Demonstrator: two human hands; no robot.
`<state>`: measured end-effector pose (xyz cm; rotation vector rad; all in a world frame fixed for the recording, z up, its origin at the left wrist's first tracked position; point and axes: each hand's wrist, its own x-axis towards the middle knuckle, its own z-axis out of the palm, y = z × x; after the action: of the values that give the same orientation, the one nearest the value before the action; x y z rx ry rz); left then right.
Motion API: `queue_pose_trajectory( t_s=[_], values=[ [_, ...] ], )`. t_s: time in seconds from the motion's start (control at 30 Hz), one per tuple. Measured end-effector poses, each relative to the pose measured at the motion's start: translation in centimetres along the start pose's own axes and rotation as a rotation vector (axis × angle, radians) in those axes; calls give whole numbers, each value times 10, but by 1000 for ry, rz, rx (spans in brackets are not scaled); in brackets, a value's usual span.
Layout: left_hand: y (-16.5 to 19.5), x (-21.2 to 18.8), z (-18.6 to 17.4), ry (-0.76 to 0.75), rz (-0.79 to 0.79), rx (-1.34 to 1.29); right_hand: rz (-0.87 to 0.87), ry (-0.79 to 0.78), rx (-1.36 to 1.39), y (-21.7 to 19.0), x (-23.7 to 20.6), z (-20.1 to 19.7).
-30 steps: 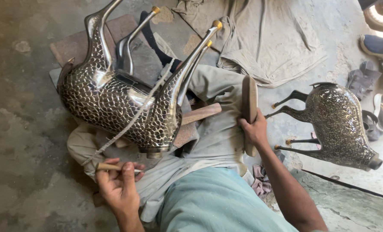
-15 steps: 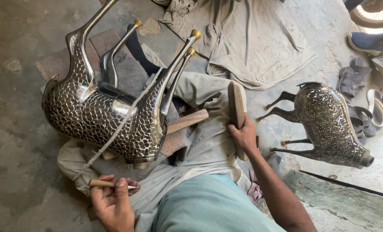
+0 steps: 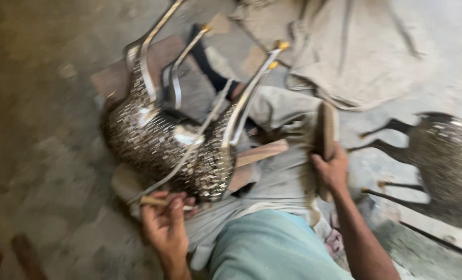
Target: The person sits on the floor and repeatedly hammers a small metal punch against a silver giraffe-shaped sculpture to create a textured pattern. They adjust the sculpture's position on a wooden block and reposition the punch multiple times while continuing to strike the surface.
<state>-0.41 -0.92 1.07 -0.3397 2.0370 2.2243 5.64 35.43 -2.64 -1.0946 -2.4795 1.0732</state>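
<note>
Now left hand [image 3: 163,228] grips wooden-handled tool [image 3: 161,202]; right hand [image 3: 332,171] clasps wooden block [image 3: 324,129].

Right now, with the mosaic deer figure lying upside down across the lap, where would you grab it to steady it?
Probably one of the slim metal legs of the mosaic deer figure, from above: they stick up free of the body, narrow enough to close a hand around. The rounded tiled belly offers no edge. The left hand holds a thin tool, the right hand a wooden block.

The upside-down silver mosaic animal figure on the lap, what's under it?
Under the upside-down silver mosaic animal figure show grey trousers, a flat wooden board and brown slab. Where it rests is covered by its body.
</note>
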Motion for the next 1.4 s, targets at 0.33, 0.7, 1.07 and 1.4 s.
queue_pose_trajectory(
  t_s=[0.33, 0.7, 1.07, 1.4],
  values=[
    [22, 16, -4, -69, 26, -42, 80, -43, 77, -3, -4, 11],
    [39, 25, 11, -103, 115, 73, 49, -35, 21, 10, -2, 10],
    [40, 29, 13, -86, 104, 36, 25, -65, 140, 12, -4, 10],
    [59, 59, 33, -242, 265, 378, 227, -316, -83, 17, 23, -43]
  ],
)
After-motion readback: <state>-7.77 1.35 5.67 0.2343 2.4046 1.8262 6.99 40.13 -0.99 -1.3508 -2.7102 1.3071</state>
